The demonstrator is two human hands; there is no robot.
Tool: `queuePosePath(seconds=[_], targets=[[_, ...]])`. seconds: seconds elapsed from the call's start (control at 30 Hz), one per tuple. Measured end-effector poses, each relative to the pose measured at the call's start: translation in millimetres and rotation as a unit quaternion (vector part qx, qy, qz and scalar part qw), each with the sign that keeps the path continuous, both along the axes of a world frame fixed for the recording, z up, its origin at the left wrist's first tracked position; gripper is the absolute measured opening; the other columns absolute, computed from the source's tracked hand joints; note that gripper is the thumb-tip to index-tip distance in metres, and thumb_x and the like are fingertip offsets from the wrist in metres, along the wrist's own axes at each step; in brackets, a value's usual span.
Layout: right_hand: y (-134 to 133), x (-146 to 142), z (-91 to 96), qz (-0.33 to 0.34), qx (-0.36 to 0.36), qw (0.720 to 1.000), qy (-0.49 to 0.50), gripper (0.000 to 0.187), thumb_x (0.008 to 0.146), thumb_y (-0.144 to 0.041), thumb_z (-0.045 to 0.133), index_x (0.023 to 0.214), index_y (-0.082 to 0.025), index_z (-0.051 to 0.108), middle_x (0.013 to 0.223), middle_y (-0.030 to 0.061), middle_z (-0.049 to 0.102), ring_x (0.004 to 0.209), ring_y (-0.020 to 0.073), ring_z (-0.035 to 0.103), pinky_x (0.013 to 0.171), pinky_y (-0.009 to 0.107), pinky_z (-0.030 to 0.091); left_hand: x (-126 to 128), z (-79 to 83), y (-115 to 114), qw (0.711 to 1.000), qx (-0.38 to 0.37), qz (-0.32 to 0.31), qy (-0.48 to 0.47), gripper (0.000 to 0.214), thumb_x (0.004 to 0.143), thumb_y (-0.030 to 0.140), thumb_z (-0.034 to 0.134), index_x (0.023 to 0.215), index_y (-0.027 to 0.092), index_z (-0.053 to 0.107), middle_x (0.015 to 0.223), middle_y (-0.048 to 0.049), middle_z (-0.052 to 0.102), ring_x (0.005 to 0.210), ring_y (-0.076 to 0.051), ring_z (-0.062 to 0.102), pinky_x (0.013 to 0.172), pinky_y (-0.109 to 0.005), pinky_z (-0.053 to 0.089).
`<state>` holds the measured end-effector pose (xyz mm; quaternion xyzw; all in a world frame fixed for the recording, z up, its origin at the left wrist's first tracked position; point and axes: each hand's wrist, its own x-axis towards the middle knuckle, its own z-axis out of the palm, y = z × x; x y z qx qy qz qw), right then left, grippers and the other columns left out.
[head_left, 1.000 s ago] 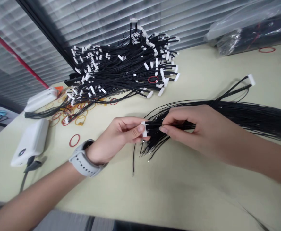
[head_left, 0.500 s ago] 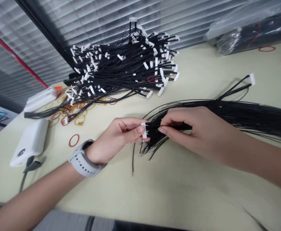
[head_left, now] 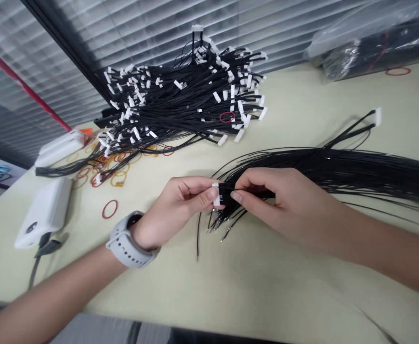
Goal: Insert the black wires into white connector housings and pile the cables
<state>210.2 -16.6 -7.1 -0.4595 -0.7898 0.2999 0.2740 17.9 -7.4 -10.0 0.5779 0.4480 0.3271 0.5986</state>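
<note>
My left hand pinches a small white connector housing between thumb and fingers, its wire side facing right. Close to the housing, my right hand has thumb and forefinger closed on a thin black wire that runs toward it. Whether the wire's tip sits inside a slot is too small to tell. Beneath both hands lies a thick bundle of black wires with bare metal terminals at the left ends. One wire with a white connector sticks up from behind the bundle.
A large pile of black cables with white connectors lies at the back against the blinds. Left of it are red and yellow rubber bands, a white power bank with a cable, and another white box. A plastic-wrapped bundle lies back right.
My right hand has shifted slightly left along the wire, closer to the connector housing. My left hand keeps its pinch on the housing, almost in place.
</note>
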Motion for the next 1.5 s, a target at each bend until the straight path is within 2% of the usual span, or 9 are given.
queuePosePath(seconds=[0.1,0.33,0.53,0.87,0.97,1.13,1.27,1.4,1.5], targets=[[-2,-1,1.1,-0.016,-0.04,0.999,0.02,0.017,0.083,-0.025,0.046,0.074,-0.018,0.058,0.062,-0.0039,0.056,0.048,0.0059,0.042,0.043,0.019,0.028,2,1.3,-2,1.0,0.02,0.003,0.012,0.014,0.079,0.022,0.063,0.088,0.015,0.07,0.075,-0.0037,0.07,0.066,-0.009,0.062,0.063,-0.018,0.05],[-1,-4,-4.8,-0.004,0.009,1.0,0.021,0.014,0.081,-0.019,0.049,0.071,-0.017,0.059,0.065,-0.0028,0.06,0.054,0.0068,0.048,0.049,0.02,0.031,4,-2.3,-4,0.999,0.03,0.032,-0.023,0.014,0.073,0.023,0.068,0.085,0.016,0.071,0.07,-0.0029,0.07,0.061,-0.011,0.062,0.06,-0.021,0.051],[-2,-7,-10.4,-0.003,0.016,0.998,0.052,0.013,0.082,-0.019,0.048,0.073,-0.017,0.058,0.067,-0.0012,0.06,0.056,0.008,0.049,0.048,0.02,0.031,5,-3.8,-4,0.997,0.017,0.039,-0.056,0.01,0.071,0.021,0.071,0.079,0.016,0.071,0.071,-0.0028,0.07,0.059,-0.01,0.061,0.06,-0.022,0.052],[2,-7,-5.3,-0.005,0.007,0.999,0.036,0.014,0.082,-0.021,0.048,0.071,-0.016,0.056,0.064,-0.0022,0.057,0.054,0.0067,0.046,0.05,0.02,0.031,10,2.0,-4,0.998,0.038,0.037,-0.024,0.006,0.077,0.016,0.063,0.083,0.014,0.065,0.065,0.0017,0.063,0.061,-0.007,0.059,0.061,-0.017,0.05],[4,-4,0.0,0.009,-0.015,1.0,0.007,0.016,0.082,-0.023,0.047,0.07,-0.016,0.055,0.061,-0.0035,0.054,0.051,0.0059,0.042,0.049,0.021,0.029,12,3.9,-3,0.997,0.072,0.016,0.012,0.006,0.08,0.014,0.058,0.084,0.013,0.062,0.064,0.0018,0.061,0.06,-0.007,0.056,0.06,-0.016,0.048],[9,4,-0.8,0.08,0.008,0.996,-0.03,0.017,0.083,-0.021,0.044,0.069,-0.016,0.054,0.057,-0.0045,0.05,0.048,0.0054,0.038,0.048,0.021,0.028,13,3.3,-3,0.991,0.121,-0.003,0.055,0.009,0.082,0.011,0.054,0.086,0.012,0.062,0.067,0.0015,0.058,0.06,-0.006,0.053,0.059,-0.015,0.047],[11,4,-5.0,0.065,0.04,0.996,-0.039,0.018,0.083,-0.022,0.044,0.069,-0.016,0.053,0.058,-0.0042,0.049,0.048,0.0054,0.038,0.049,0.021,0.028,13,1.3,-2,0.994,0.098,0.009,0.04,0.01,0.082,0.011,0.053,0.085,0.011,0.062,0.068,0.0011,0.058,0.061,-0.007,0.053,0.061,-0.016,0.05],[11,2,-5.3,0.027,0.04,0.998,-0.043,0.02,0.084,-0.024,0.044,0.069,-0.017,0.054,0.055,-0.0054,0.048,0.042,0.004,0.032,0.049,0.021,0.029,11,-0.2,1,0.998,0.056,0.019,-0.001,0.008,0.08,0.016,0.058,0.084,0.012,0.064,0.071,0.0,0.06,0.064,-0.008,0.056,0.064,-0.02,0.052],[9,1,-5.1,0.011,0.043,0.998,-0.049,0.019,0.084,-0.025,0.045,0.069,-0.017,0.054,0.057,-0.0049,0.05,0.042,0.0039,0.033,0.049,0.021,0.029,10,-0.2,3,0.999,0.041,0.011,-0.016,0.006,0.079,0.017,0.06,0.081,0.012,0.064,0.07,-0.0001,0.061,0.062,-0.007,0.055,0.062,-0.017,0.052]])
